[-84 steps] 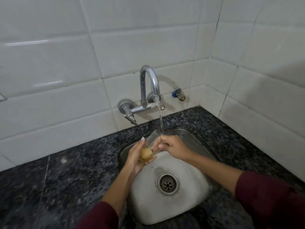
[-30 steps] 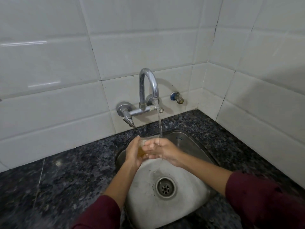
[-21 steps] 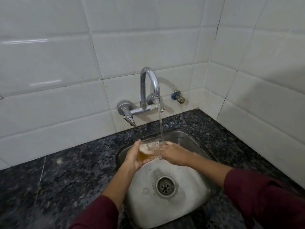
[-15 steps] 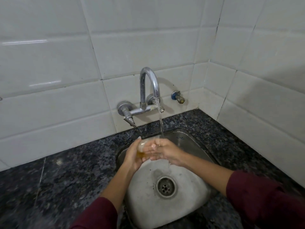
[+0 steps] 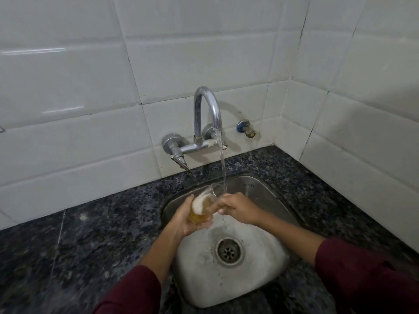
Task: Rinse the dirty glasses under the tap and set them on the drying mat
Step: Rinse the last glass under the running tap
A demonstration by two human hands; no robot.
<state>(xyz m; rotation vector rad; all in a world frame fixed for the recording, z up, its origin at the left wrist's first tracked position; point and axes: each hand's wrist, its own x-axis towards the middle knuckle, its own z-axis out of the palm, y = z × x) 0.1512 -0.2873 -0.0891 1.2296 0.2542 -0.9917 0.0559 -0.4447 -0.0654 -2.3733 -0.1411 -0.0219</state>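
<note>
Clear drinking glass (image 5: 204, 206) with yellowish liquid and a band of pale foam inside: held tilted over the back left part of the sink, mouth pointing up and toward the wall, base low in the palm. Left hand (image 5: 188, 219): cupped under and around the lower half of the glass, fingers curled closed on it. Right hand (image 5: 238, 209): at the upper side of the glass near the rim, fingertips (image 5: 221, 203) touching the glass wall; whether they reach inside the rim cannot be told. Curved chrome wall-mounted tap (image 5: 207, 114): gooseneck spout, a lever handle at lower left. Thin stream of running water (image 5: 223, 164): falls from the spout to the point just beside the glass rim where the right fingers meet it; drops fall below the hands. Rounded stainless steel sink (image 5: 256, 275): basin floor whitish and wet. Round metal drain strainer (image 5: 229, 252): in the middle of the basin, below and in front of the hands. Dark speckled granite counter (image 5: 90, 241): surrounds the sink on all sides in view. Glossy white rectangular wall tiles (image 5: 79, 75): cover back and right walls, meeting in a corner. Small blue-and-brass valve (image 5: 246, 129): on the back wall, just right of the tap. Maroon sleeves (image 5: 362, 279): on both forearms, pushed back from the wrists.
</note>
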